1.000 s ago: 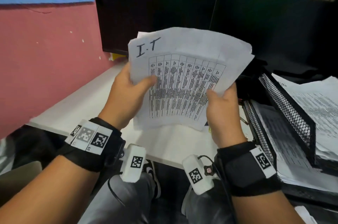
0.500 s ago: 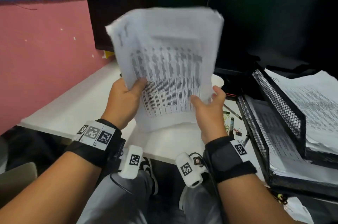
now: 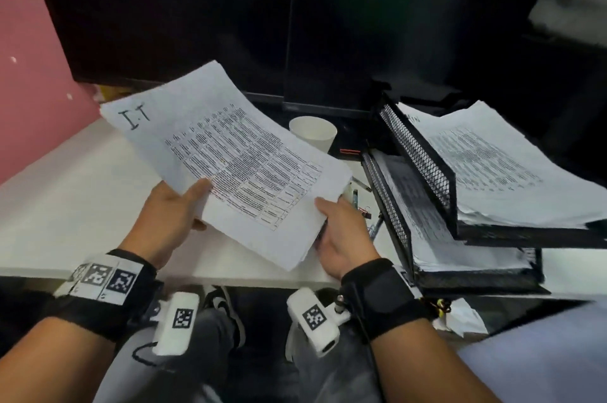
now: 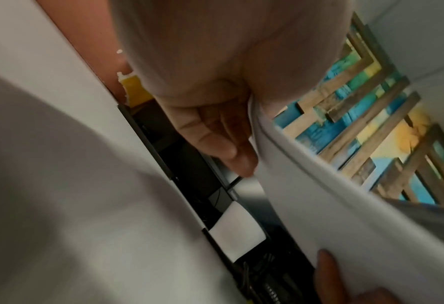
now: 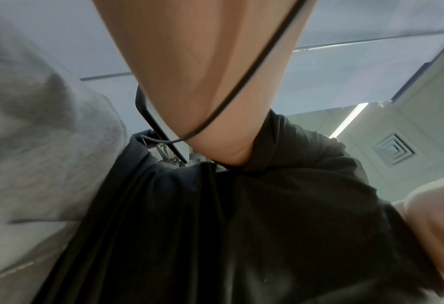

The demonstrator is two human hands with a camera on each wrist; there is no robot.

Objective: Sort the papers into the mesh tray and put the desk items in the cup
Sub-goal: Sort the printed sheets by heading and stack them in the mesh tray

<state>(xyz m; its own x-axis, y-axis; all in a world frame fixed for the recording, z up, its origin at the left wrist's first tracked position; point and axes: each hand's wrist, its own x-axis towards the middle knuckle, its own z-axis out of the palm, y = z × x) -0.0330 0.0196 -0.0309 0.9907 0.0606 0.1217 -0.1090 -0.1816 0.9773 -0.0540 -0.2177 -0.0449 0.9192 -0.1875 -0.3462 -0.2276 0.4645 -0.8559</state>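
Both hands hold a stack of papers (image 3: 236, 166), printed with tables and marked "I.T" by hand, tilted low over the white desk (image 3: 65, 205). My left hand (image 3: 179, 205) grips its near left edge, thumb on top. My right hand (image 3: 335, 225) grips the near right corner. In the left wrist view the fingers (image 4: 226, 144) lie under the papers (image 4: 332, 205). The black two-tier mesh tray (image 3: 417, 152) stands right of the stack, with papers in both tiers. A white cup (image 3: 313, 133) stands behind the stack. Pens and a binder clip (image 3: 364, 212) lie beside the tray.
Two dark monitors (image 3: 197, 18) stand along the back of the desk, and a pink wall (image 3: 29, 90) closes the left side. The right wrist view shows only a forearm, a dark shirt (image 5: 241, 236) and the ceiling. My knees are below the desk's front edge.
The stack was held upright in front of me; it has now come down and tipped flatter, with its far end swung left. Both hands kept their hold.
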